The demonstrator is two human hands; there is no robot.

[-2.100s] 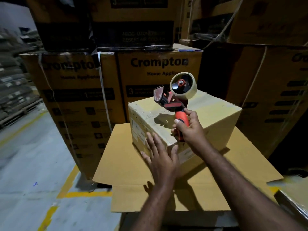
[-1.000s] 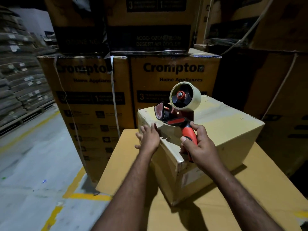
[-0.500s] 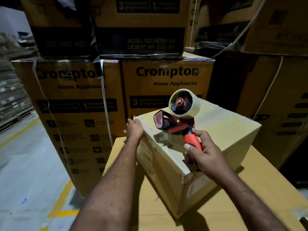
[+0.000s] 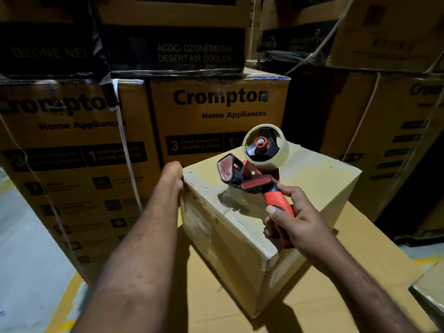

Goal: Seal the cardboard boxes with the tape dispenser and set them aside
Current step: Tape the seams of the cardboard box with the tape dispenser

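I see right hand [image 4: 295,222] gripping the tape dispenser [image 4: 254,174] over the box [image 4: 312,183] top, left hand [image 4: 171,174] has moved from near face to far corner, fingers hidden, grip unknown, likely turning box for the next strip.

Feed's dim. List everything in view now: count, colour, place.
Small plain cardboard box: one, pale tan, centre, on the flat sheet.
Handheld tape dispenser: one, red and black with a pale tape roll, above the box top.
Flat cardboard sheet: one, brown, under the box.
Large printed cartons: several, brown with black print, stacked behind.
Concrete floor: grey with a yellow line, left.
Left hand: at the box's far left corner, fingers hidden.
Right hand: grips the dispenser's red handle.
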